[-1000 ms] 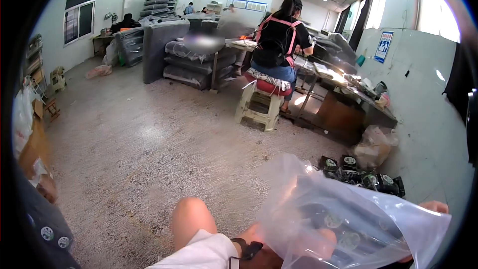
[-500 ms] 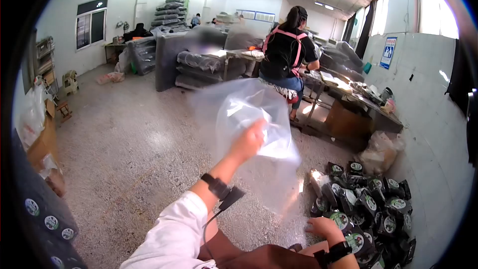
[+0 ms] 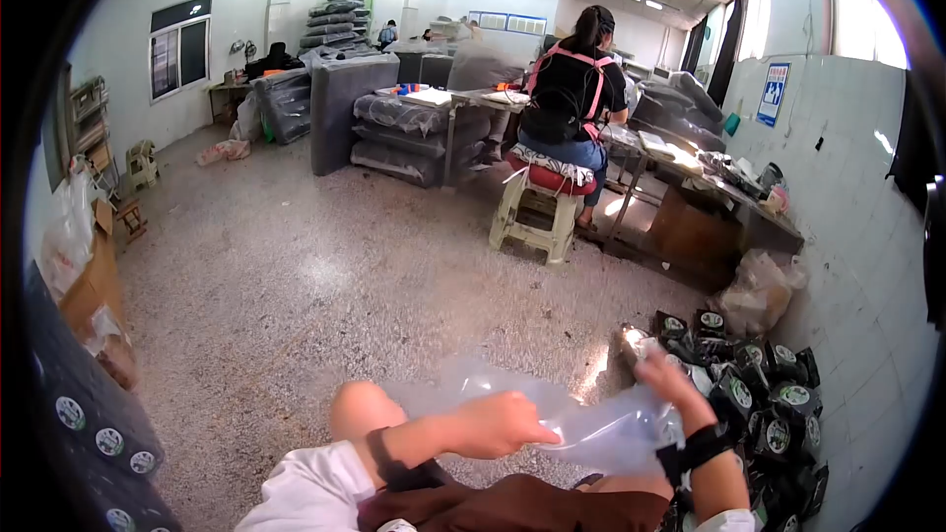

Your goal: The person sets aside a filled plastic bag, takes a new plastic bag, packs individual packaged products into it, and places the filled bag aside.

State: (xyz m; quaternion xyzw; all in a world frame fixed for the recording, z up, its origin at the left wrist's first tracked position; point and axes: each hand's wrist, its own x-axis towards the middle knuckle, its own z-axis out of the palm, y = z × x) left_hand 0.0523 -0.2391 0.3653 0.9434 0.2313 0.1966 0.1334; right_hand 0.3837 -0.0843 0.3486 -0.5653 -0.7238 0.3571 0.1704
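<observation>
A clear plastic bag [image 3: 616, 429] stretches across my lap. My left hand [image 3: 503, 424] is closed on it, fingers pinched into the plastic near its middle. At the bag's right end my right hand [image 3: 675, 384] is raised, its fingers smeared by motion. Whether it touches the plastic I cannot make out. Beside my right arm lies a pile of black packs with round green-and-white labels [image 3: 778, 433].
A person [image 3: 572, 89] sits ahead on a plastic stool [image 3: 537, 212] at a workbench [image 3: 729, 192]. Wrapped grey cushions [image 3: 404, 133] are stacked farther back. Labelled dark packs [image 3: 89, 424] and a cardboard box [image 3: 94, 286] stand left. A crumpled plastic bag [image 3: 759, 286] lies right.
My left hand has brought the plastic bag down from in front of me to my lap. My right hand has risen from beside the black packs to the bag's right end.
</observation>
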